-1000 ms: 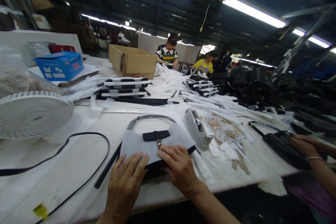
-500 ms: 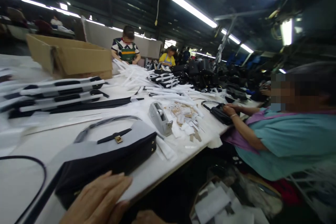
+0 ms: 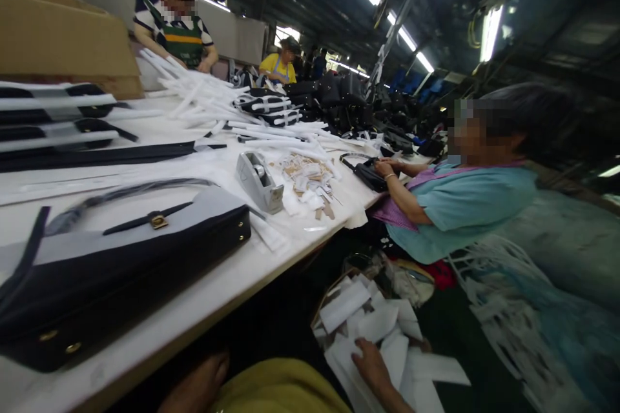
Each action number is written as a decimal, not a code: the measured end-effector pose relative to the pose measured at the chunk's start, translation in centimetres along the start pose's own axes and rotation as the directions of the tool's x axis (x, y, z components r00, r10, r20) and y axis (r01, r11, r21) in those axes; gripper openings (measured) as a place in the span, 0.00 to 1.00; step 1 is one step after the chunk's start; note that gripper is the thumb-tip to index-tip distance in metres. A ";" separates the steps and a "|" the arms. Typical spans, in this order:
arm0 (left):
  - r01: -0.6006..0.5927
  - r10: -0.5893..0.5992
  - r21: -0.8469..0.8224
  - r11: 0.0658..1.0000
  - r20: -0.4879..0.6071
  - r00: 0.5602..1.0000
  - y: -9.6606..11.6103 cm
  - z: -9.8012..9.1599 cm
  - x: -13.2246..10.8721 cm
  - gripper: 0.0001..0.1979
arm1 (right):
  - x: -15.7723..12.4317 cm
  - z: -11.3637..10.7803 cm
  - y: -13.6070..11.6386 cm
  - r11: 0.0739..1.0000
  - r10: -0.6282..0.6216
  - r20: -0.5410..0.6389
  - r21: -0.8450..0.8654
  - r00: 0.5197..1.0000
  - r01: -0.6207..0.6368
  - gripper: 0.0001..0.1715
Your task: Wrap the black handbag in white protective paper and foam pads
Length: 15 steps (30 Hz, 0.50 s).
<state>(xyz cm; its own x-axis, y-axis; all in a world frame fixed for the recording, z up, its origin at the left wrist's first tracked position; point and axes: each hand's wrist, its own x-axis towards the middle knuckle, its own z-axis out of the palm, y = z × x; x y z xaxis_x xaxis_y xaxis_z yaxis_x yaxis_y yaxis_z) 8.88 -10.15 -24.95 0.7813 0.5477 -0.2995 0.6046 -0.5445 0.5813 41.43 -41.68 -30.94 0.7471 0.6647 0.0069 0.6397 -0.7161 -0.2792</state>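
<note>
My right hand [image 3: 372,364] is down beside the table, over a heap of white sheet pieces [image 3: 346,306] in a container. Its thumb and finger are a little apart and touch the pieces; I see nothing lifted in them. Low by the table edge, near my olive-clothed lap [image 3: 281,390], is my left hand [image 3: 201,381], dim, with its fingers hidden. On the table lies a black handbag [image 3: 145,271] with grey-white wrapping on its upper part, a wrapped handle and a gold turn clasp. Neither hand touches it.
A grey tape dispenser [image 3: 261,184] stands beyond the bag, near paper scraps [image 3: 310,181]. White rolls [image 3: 194,87], wrapped black straps [image 3: 58,110] and a cardboard box [image 3: 62,39] lie farther back. A co-worker in teal [image 3: 436,193] sits at the right, handling a black bag [image 3: 371,174].
The view has turned right and down. One hand has left the bag's near side. My right hand now shows at the white pieces, and my left hand is below the table edge.
</note>
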 end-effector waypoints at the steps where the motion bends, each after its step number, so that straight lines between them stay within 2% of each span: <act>1: 0.009 -0.009 -0.010 1.000 0.027 1.000 -0.3 0.3 0.0 0.17 | -1.2 0.3 0.6 0.999 0.036 0.041 -0.040 0.999 -0.034 0.14; 3: 0.025 -0.024 -0.021 0.999 0.052 0.998 -0.8 0.8 0.0 0.18 | -2.9 1.3 0.9 0.990 0.102 0.122 -0.108 0.987 -0.089 0.18; 5: 0.036 -0.035 -0.011 0.999 0.066 0.997 -1.2 1.1 -0.1 0.19 | -3.5 2.4 0.5 0.976 0.169 0.193 -0.165 0.966 -0.138 0.26; 7: 0.038 -0.039 0.013 0.999 0.075 0.996 -1.6 1.3 -0.1 0.20 | -3.1 3.3 -0.1 0.961 0.232 0.246 -0.205 0.941 -0.184 0.36; 9: 0.048 -0.050 0.029 0.998 0.074 0.996 -1.9 1.4 -0.1 0.22 | -2.0 3.6 -0.6 0.952 0.274 0.280 -0.214 0.920 -0.218 0.42; 12: 0.060 -0.060 0.004 0.998 0.055 0.997 -2.0 1.6 -0.1 0.22 | -0.2 3.0 -1.2 0.951 0.293 0.293 -0.183 0.910 -0.247 0.38; 15: 0.074 -0.074 -0.044 0.996 0.007 0.997 -1.8 1.8 -0.4 0.19 | 1.8 1.7 -2.4 0.971 0.237 0.281 -0.106 0.930 -0.216 0.27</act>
<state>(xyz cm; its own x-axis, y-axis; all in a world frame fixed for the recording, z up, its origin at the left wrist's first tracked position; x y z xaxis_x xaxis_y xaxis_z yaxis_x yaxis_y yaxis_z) 7.78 -10.50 -27.19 0.7354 0.5820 -0.3471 0.6536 -0.4739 0.5901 40.96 -38.37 -31.90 0.7959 0.5079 -0.3294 0.4789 -0.8611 -0.1708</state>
